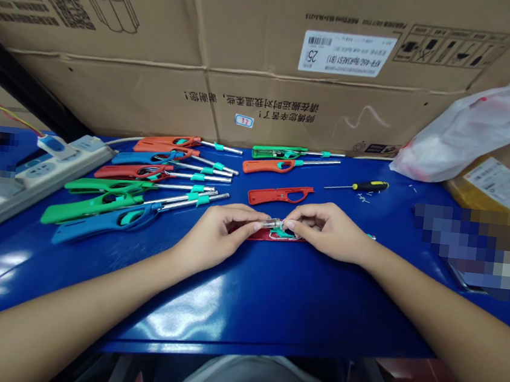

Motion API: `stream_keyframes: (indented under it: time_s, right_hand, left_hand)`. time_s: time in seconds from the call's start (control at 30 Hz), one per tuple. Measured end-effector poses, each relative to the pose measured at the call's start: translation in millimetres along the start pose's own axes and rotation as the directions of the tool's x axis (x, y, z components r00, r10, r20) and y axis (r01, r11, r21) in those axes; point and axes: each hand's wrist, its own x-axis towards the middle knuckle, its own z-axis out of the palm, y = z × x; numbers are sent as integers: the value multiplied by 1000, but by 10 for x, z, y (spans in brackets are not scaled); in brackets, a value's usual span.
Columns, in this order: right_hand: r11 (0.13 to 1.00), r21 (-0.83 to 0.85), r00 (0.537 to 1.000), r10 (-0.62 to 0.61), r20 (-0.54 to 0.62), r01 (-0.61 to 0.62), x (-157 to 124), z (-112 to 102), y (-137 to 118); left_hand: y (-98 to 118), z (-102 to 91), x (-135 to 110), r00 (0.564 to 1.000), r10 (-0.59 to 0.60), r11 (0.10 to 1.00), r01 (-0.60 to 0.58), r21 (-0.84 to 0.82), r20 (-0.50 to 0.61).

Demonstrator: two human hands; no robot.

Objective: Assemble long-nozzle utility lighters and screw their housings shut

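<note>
My left hand [218, 236] is closed, its thumb and fingers pinching a small clear fuel tank [271, 223]. At the tank's right end, my right hand [330, 230] pinches something too small to make out. Beneath both hands lies an opened red lighter half [257, 234], with a teal trigger and white wire showing inside it; part of it is hidden by my fingers. The matching red casing half [279, 195] rests just behind them. To the left are several long-nosed gas lighters [103, 202] in green, blue, red and orange.
A yellow-black screwdriver [369, 185] lies right of the loose casing. One orange lighter [269, 166] and a green lighter [281, 152] sit by the cardboard box [147, 91]. A power strip [57, 161] stands left, a plastic bag [475, 129] right, near a blurred patch.
</note>
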Motion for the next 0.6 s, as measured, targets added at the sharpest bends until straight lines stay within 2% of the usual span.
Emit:
stream_keyframes:
  time_s: [0.37, 0.6]
  right_hand:
    - [995, 59, 995, 79, -54, -75, 16, 14, -72]
    - [997, 53, 997, 55, -48, -52, 14, 16, -28]
  left_hand:
    - [-35, 17, 2, 996, 66, 997, -65, 34, -55]
    - [-32, -3, 6, 991, 99, 992, -92, 83, -86]
